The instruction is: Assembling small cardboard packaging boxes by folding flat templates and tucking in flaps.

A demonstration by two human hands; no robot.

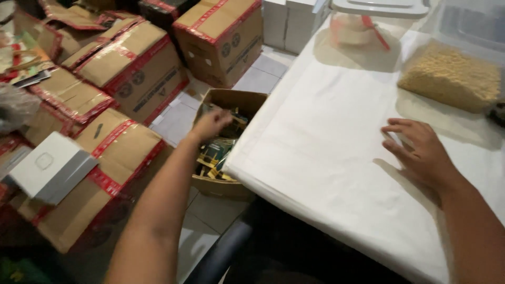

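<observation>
Nearest, at 5 o'clock: right hand (418, 150) flat on the white cloth (326, 152), fingers spread and released, holding nothing, only pressing the fabric.

At 9 o'clock from that hand, past the table edge: left hand (212, 124) reaching down into the open carton (231, 100) on the floor, fingers curled over the small green and yellow packets (215, 155) inside. Blurred there, so cannot tell whether a packet is already grasped or only touched. Carton standing just beside the hanging edge of the cloth, touching it or nearly so.

Possible trouble, as a judgement: cloth dragged off the table if the reaching arm catches its loose edge, since only the flat right hand holds it down; packets dropped on the tiles if grabbed blind, the view being turned partly away; a long sideways reach, so balance perhaps weak.

Surface: table covered fully by the cloth, smooth, a few soft folds. At 1 o'clock, a clear bag of pale brown grains (450, 76), and at 12 o'clock a clear plastic container with white lid (379, 16).

Room: grey floor tiles (263, 73), many sealed cardboard boxes with red tape (131, 68) from 9 to 11 o'clock, a white flat box (50, 165) lying on one of them.
</observation>
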